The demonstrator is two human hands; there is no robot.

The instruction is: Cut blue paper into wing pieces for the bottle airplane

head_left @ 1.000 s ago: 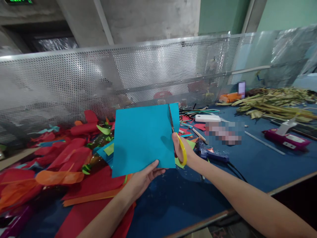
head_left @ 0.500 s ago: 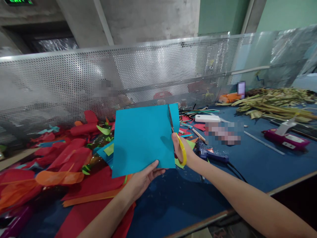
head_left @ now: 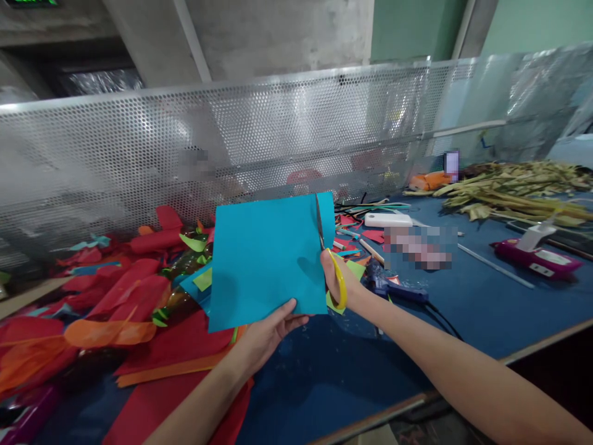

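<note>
A bright blue rectangular sheet, like felt or craft paper, is held up over the table. My left hand pinches its lower edge, thumb in front and fingers behind. Yellow-handled scissors are in my right hand, at the sheet's right side. Their dark blade lies along the front of the sheet, pointing up to its top edge near the right corner. The second blade is hidden, and the strip right of the visible blade curls slightly.
Red and orange cut pieces heap up on the left. A dark blue glue gun with its cord lies right of my hand. Farther right are a white device, a purple power strip and dried stalks. A perforated metal screen stands behind.
Almost nothing differs. The scissors' handles have shifted very slightly left, and the sheet stays in nearly the same place in my left hand.
</note>
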